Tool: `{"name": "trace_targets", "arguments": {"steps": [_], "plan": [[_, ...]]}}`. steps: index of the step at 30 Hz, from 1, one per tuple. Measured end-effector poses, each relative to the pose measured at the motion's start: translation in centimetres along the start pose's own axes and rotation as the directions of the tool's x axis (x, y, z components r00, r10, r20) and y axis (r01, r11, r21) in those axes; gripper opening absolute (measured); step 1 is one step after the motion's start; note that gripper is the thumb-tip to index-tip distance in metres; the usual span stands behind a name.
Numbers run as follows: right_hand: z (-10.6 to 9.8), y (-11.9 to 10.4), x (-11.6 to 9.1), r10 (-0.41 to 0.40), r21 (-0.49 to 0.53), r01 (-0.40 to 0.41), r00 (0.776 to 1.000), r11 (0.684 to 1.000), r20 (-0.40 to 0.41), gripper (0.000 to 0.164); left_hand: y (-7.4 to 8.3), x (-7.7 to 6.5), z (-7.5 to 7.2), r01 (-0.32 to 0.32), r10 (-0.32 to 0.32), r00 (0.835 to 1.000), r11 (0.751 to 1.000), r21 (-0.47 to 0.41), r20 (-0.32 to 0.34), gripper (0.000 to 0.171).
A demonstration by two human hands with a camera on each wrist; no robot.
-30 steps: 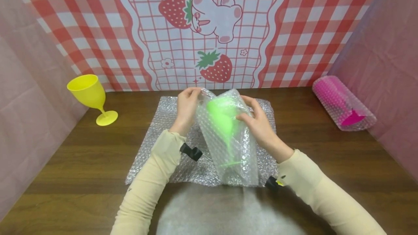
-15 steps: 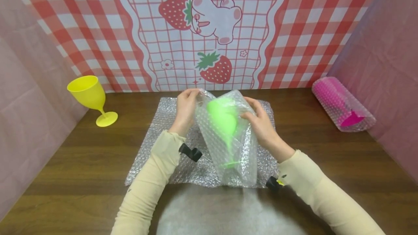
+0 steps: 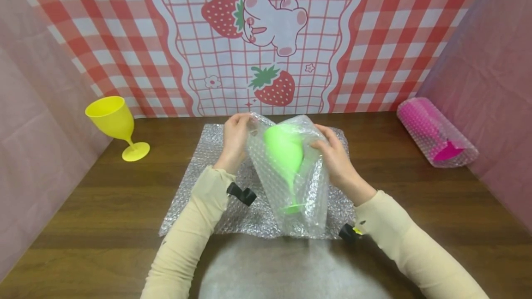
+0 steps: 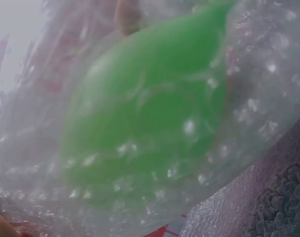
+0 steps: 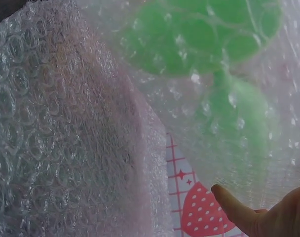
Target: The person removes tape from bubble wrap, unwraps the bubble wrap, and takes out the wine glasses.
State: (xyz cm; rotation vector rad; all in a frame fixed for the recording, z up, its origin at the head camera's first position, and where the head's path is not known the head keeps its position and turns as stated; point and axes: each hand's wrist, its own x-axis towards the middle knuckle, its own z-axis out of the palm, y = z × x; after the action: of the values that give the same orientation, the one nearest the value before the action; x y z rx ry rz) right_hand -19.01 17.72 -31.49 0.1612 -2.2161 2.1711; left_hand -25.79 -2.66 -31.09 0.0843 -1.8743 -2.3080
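Note:
A light green goblet (image 3: pixel 285 151) stands tilted inside a clear bubble wrap bag (image 3: pixel 307 218), its bowl up and its round foot low in the bag. My left hand (image 3: pixel 236 140) pinches the bag's upper left corner between thumb and fingers. On the other side my right hand (image 3: pixel 337 156) grips the bag's upper right edge, thumb in front. Through the plastic, the goblet (image 4: pixel 150 108) fills most of the left wrist view. The right wrist view has the goblet's foot (image 5: pixel 199 39) near the top and my right thumb (image 5: pixel 234 207) at the bag's edge.
Beneath the bag lies a flat sheet of bubble wrap (image 3: pixel 189 197) on the wooden table (image 3: pixel 104 216). A yellow goblet (image 3: pixel 112 116) stands at the left. At the far right lies a pink goblet (image 3: pixel 426 126) in bubble wrap. A checked strawberry cloth (image 3: pixel 399 36) hangs behind.
My right hand has shifted slightly right, drawing the bag's edge outward. The bag's mouth is a little wider. Inside, the goblet's foot has swung slightly and shows more clearly.

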Motion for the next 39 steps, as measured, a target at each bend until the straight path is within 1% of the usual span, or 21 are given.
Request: {"name": "trace_targets", "arguments": {"steps": [5, 9, 11, 14, 16, 20, 26, 32, 37, 39], "plan": [[-0.2, 0.2, 0.1, 0.019, 0.089, -0.019, 1.0, 0.996, 0.002, 0.041, 0.0, 0.0, 0.0, -0.01, 0.01, 1.0, 1.0, -0.009, -0.005, 0.013], [-0.3, 0.3, 0.2, 0.036, 0.192, -0.037, 0.999, 0.981, 0.009, 0.03, -0.1, -0.1, 0.0, -0.007, 0.007, 1.0, 1.0, -0.011, -0.005, 0.014], [-0.4, 0.4, 0.2, 0.037, 0.224, -0.038, 0.999, 0.974, 0.01, 0.028, -0.1, -0.1, -0.1, -0.001, 0.001, 1.0, 1.0, -0.014, 0.002, 0.016], [-0.6, 0.6, 0.2, 0.042, 0.239, -0.043, 0.999, 0.97, 0.011, 0.026, -0.1, -0.1, -0.3, 0.007, -0.007, 1.0, 1.0, -0.009, 0.011, 0.019], [-0.7, 0.7, 0.3, 0.044, 0.245, -0.046, 0.999, 0.968, 0.013, 0.025, -0.1, -0.1, -0.4, 0.013, -0.013, 1.0, 1.0, 0.013, 0.013, 0.02], [-0.9, 0.8, 0.3, 0.041, 0.276, -0.044, 0.999, 0.96, 0.019, 0.022, -0.2, -0.1, -0.6, 0.021, -0.021, 1.0, 0.999, 0.028, 0.005, 0.02], [-1.1, 1.0, 0.4, 0.051, 0.334, -0.057, 0.998, 0.941, 0.026, 0.022, -0.3, 0.2, -0.5, 0.009, -0.009, 1.0, 1.0, -0.008, 0.002, 0.019], [-1.3, 0.9, 0.5, 0.078, 0.375, -0.084, 0.996, 0.923, 0.032, 0.02, -0.4, 0.3, -0.6, 0.036, -0.036, 0.999, 0.999, -0.027, -0.004, 0.019], [-1.4, 1.0, 0.5, 0.094, 0.399, -0.099, 0.995, 0.912, 0.032, 0.02, -0.3, 0.4, -0.7, 0.049, -0.051, 0.999, 0.995, -0.086, -0.014, 0.018], [-1.4, 1.1, 0.6, 0.094, 0.419, -0.103, 0.995, 0.902, 0.04, 0.02, -0.3, 0.5, -0.7, 0.056, -0.058, 0.998, 0.993, -0.105, -0.017, 0.018]]}}
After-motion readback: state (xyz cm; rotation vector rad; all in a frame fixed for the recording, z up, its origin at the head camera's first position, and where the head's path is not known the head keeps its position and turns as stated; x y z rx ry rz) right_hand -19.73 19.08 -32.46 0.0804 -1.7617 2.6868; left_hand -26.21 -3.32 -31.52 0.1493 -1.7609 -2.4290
